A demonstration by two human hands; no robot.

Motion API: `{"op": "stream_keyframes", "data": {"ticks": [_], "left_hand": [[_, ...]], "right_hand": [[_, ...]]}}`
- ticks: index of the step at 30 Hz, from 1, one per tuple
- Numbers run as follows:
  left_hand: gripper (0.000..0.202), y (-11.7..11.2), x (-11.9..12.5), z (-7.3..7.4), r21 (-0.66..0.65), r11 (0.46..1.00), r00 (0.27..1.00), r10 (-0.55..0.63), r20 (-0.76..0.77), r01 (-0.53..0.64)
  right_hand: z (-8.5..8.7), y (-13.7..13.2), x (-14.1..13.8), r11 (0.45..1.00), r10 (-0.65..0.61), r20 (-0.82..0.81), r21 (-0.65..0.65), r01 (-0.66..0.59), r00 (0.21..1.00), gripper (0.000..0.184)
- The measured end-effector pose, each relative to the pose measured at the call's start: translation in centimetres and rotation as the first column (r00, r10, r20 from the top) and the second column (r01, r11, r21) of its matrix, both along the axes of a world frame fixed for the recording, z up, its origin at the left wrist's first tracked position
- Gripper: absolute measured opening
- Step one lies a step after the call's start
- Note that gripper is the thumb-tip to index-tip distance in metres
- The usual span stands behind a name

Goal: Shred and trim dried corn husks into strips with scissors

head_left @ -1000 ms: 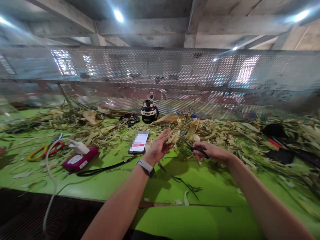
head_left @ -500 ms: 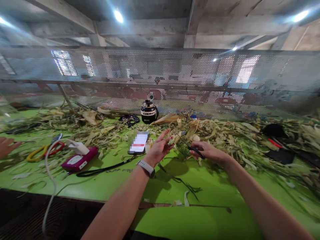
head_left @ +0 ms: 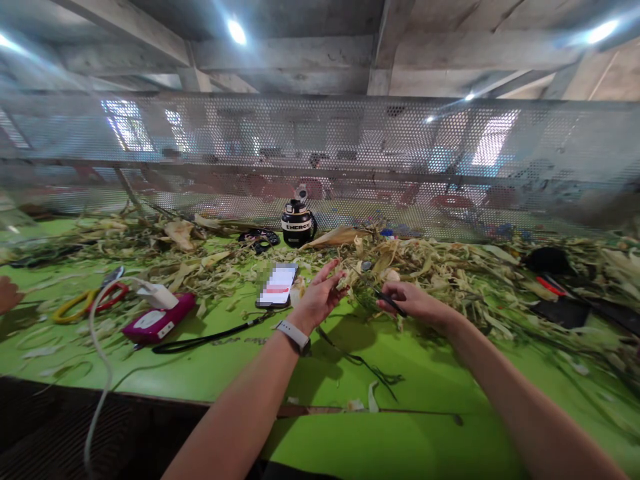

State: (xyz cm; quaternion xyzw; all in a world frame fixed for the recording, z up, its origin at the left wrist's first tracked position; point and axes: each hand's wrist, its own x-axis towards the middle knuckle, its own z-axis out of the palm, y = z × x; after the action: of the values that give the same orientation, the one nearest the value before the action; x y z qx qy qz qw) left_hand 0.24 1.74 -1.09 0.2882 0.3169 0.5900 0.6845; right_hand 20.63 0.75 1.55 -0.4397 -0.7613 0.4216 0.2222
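My left hand, with a pale watch band on the wrist, hovers over the green table beside the phone. Its fingers are apart and slightly bent, and no object shows clearly between them. My right hand is closed around the black handle of a pair of scissors. Their slim blades point up and left toward my left fingertips; the tips are hard to make out. Behind both hands lie dry corn husks. Dark green strands rest on the table below.
A black bottle stands at the back before a perforated metal screen. To the left are a purple power strip with a white plug and cable, and yellow and red scissors. Another person's hand shows at the left edge.
My right hand and the scissors have shifted very slightly left. My left hand stays where it was. The other person's hand has drawn back toward the left edge.
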Motion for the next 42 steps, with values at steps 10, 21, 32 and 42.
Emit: {"op": "stream_keyframes", "data": {"ticks": [10,21,32,42], "left_hand": [[0.037,0.1,-0.2,0.0,-0.014,1.0,1.0,0.006,0.013,-0.006],[0.034,0.6,-0.3,-0.6,0.03,0.999,0.985,0.026,0.168,-0.031],[0.028,-0.4,1.3,-1.3,0.125,0.991,0.994,-0.043,-0.104,0.056],[0.015,-0.9,0.8,-0.6,0.027,0.964,0.963,-0.264,-0.049,0.265]], "right_hand": [[-0.3,0.6,0.3,0.994,-0.044,0.023,0.102,0.041,0.999,0.04],[0.4,0.6,0.1,0.955,-0.292,-0.294,-0.046,0.292,0.91,0.047],[-0.2,-0.8,-2.4,0.92,-0.392,-0.696,-0.308,0.243,0.601,0.035],[0.9,-0.4,-1.3,0.89,-0.456,-0.705,-0.374,0.261,0.544,0.026]]}}
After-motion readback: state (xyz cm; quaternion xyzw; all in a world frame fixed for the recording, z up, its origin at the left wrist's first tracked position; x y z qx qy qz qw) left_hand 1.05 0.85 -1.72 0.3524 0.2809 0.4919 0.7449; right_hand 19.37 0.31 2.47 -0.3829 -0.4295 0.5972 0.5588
